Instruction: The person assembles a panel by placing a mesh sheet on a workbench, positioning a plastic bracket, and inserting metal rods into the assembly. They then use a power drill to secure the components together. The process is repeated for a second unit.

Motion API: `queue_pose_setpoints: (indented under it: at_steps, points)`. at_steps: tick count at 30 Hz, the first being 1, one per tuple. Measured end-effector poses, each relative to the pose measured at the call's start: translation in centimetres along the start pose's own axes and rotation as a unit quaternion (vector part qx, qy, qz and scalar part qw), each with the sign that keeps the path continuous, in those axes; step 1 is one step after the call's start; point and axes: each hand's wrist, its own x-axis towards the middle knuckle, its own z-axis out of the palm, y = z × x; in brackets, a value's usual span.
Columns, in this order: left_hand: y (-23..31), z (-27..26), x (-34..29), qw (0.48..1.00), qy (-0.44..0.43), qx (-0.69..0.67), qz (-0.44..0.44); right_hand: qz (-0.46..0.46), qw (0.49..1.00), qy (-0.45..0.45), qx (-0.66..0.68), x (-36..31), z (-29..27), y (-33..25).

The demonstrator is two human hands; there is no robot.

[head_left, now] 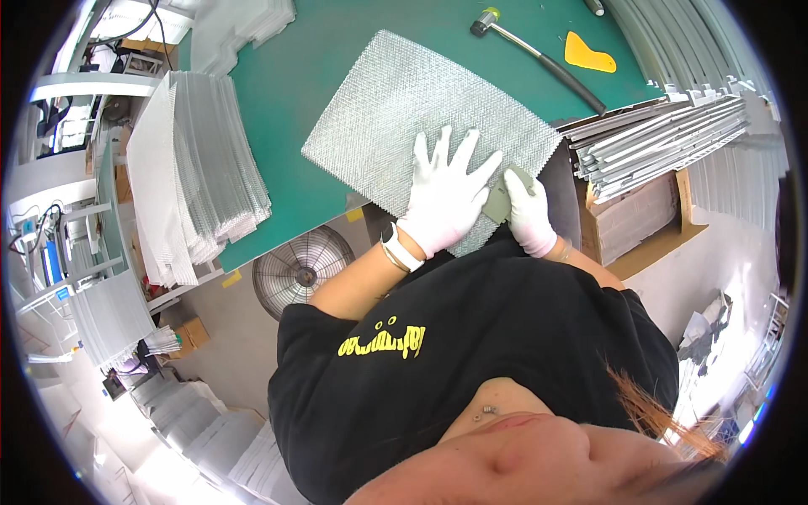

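A silvery mesh panel (387, 109) lies at a slant on the green tabletop, its near corner reaching over the edge toward my body. Flat on its surface rests my left hand (446, 198) in a white glove, fingers spread. My right hand (530, 220), also gloved in white, grips a small flat grey-green piece (498, 204) between thumb and fingers at the panel's near right edge. The piece's exact kind is unclear, and the fingers under it are hidden.
On the green table (278, 101) lie a hammer (539, 59) and a yellow scraper (589, 55). Stacked mesh panels (202, 168) stand at the left edge. Metal strips (665, 139) are piled at right above a cardboard box (644, 223). A round fan (305, 271) stands below the table edge.
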Motion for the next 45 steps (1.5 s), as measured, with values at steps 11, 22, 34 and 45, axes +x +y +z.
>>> queue_pose_setpoints:
  at_steps: [11,22,34,45]
  points:
    - [-7.6,-1.6,4.5,0.989,-0.026,-0.011,0.148,0.081,0.908,-0.346,-0.224,3.8,2.2,-1.9]
    - [-9.0,-2.3,0.0,0.957,0.269,-0.108,0.032,-0.123,0.545,-0.076,-0.826,14.1,-15.9,-4.7]
    - [8.8,1.9,-2.0,0.684,0.211,-0.668,-0.203,-0.466,0.631,-0.41,-0.466,-2.7,3.1,-9.7]
    - [-2.7,-2.5,-14.2,0.654,0.223,-0.722,-0.028,0.127,0.883,-0.247,0.378,0.8,-6.7,-6.2]
